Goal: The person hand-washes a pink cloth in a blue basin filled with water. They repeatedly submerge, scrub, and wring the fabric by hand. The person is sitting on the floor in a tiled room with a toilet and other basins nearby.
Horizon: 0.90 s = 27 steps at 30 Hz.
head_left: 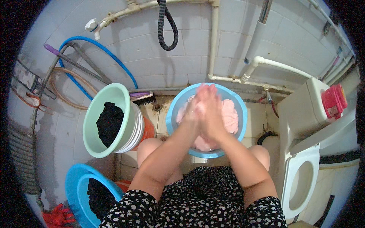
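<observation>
A round blue basin [243,114] on the floor in front of me holds wet pink cloth [229,116]. Over its middle, my left hand [197,107] and my right hand [211,110] press palm to palm, fingers together and pointing away from me. Motion blurs both hands. A pale patch shows between them; whether it is suds or a fold of the cloth I cannot tell. The cloth spreads in the basin on both sides of my hands and below my wrists.
At left, a pale green basin [91,136] with black cloth [110,123] rests on a white bucket [131,135]. Nearer stands another blue basin [74,190] with dark cloth, beside red gloves [59,216]. A scrubbing brush [143,98] lies by the wall; a toilet [300,182] is at right.
</observation>
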Each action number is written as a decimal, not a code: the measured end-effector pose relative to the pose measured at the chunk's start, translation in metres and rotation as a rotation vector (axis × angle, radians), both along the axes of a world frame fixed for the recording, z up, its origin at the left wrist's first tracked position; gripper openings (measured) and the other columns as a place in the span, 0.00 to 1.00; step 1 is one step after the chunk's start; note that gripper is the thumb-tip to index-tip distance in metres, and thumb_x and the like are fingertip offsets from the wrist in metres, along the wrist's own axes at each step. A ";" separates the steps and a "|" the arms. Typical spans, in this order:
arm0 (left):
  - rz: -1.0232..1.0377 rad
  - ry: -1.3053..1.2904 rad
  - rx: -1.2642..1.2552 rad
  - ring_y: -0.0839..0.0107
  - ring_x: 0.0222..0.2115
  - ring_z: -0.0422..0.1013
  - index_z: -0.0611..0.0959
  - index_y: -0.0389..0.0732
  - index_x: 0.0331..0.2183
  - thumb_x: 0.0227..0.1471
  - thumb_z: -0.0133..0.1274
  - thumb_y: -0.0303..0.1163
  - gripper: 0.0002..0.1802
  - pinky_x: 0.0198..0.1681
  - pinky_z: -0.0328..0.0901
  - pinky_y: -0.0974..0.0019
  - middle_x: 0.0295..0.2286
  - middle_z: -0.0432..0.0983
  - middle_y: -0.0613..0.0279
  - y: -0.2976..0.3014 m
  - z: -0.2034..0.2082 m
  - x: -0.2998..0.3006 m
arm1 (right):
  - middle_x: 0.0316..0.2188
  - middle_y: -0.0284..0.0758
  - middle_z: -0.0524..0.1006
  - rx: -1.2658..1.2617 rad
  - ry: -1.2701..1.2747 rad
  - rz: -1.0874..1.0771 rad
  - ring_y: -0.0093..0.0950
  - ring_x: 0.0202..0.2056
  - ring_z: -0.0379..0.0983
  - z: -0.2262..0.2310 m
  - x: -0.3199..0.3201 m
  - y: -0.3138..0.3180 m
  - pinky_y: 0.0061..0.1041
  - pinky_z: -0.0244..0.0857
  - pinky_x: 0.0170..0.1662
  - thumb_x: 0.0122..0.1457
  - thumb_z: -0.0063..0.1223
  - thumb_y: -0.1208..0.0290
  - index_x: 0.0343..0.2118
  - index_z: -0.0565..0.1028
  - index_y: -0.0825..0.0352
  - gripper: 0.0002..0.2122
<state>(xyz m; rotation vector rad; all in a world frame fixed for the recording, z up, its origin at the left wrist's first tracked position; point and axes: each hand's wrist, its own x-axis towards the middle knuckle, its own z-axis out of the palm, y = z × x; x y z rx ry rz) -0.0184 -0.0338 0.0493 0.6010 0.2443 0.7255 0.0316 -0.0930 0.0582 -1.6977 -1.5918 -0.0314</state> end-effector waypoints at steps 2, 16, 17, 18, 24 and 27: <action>0.001 0.006 0.041 0.67 0.55 0.53 0.56 0.41 0.57 0.59 0.31 0.41 0.27 0.58 0.49 0.62 0.55 0.55 0.58 -0.024 -0.012 0.003 | 0.62 0.43 0.45 -0.046 0.201 -0.223 0.41 0.64 0.33 -0.011 0.040 0.014 0.42 0.27 0.62 0.59 0.34 0.63 0.59 0.53 0.65 0.25; -0.074 -0.136 0.059 0.62 0.59 0.43 0.57 0.37 0.57 0.58 0.30 0.53 0.34 0.61 0.40 0.59 0.58 0.48 0.55 0.000 0.017 0.009 | 0.46 0.43 0.70 0.029 1.316 0.065 0.32 0.45 0.69 -0.013 0.045 0.011 0.26 0.65 0.46 0.57 0.50 0.67 0.55 0.58 0.69 0.25; -0.001 -0.057 0.169 0.63 0.58 0.47 0.57 0.38 0.56 0.58 0.32 0.52 0.34 0.60 0.43 0.59 0.57 0.50 0.55 0.004 0.027 0.007 | 0.44 0.44 0.71 0.048 1.306 0.078 0.32 0.45 0.69 -0.011 0.052 0.006 0.27 0.65 0.46 0.57 0.50 0.69 0.53 0.60 0.70 0.22; 0.077 0.027 0.281 0.64 0.56 0.51 0.58 0.38 0.56 0.58 0.33 0.52 0.33 0.59 0.46 0.59 0.56 0.51 0.54 0.006 0.044 0.000 | 0.43 0.44 0.72 0.065 1.300 0.096 0.32 0.44 0.70 -0.005 0.055 0.002 0.27 0.65 0.46 0.57 0.49 0.70 0.51 0.62 0.70 0.20; 0.178 0.437 0.635 0.66 0.51 0.57 0.59 0.40 0.55 0.56 0.43 0.43 0.29 0.53 0.53 0.60 0.50 0.59 0.53 0.040 0.036 -0.017 | 0.41 0.46 0.72 0.239 1.405 0.191 0.35 0.43 0.71 0.060 0.080 -0.031 0.32 0.67 0.45 0.58 0.46 0.71 0.46 0.64 0.70 0.15; -0.031 0.535 0.896 0.66 0.47 0.61 0.54 0.39 0.55 0.44 0.59 0.39 0.43 0.50 0.57 0.64 0.46 0.62 0.52 0.022 0.036 -0.008 | 0.42 0.47 0.71 0.300 1.433 0.276 0.38 0.44 0.70 0.082 0.078 -0.042 0.35 0.66 0.46 0.58 0.48 0.66 0.46 0.63 0.70 0.17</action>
